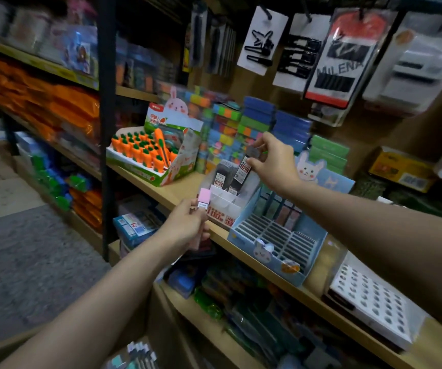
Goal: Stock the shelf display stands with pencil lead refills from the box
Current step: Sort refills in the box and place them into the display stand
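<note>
Pencil lead refills looked light, stiff and slick to me, best pinched at the top end. I had my right hand (273, 158) pinching a black refill case (243, 170) over the clear display stand (230, 201) at the shelf's front edge (307, 294). My left hand (187, 225) gripped pink cases (204, 199). The carrot pen box (166, 145) and blue rabbit tray (278, 238) crowded either side.

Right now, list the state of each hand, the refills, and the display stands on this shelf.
Right hand: pinches a dark refill case, upright over the clear stand.
Left hand: holds a pink refill case, clear of the shelf.
Clear stand: partly stocked, dark cases at the back, front slots bare.
Blue rabbit stand: slots mostly bare.
Carrot display box: open, full of carrots.
</note>
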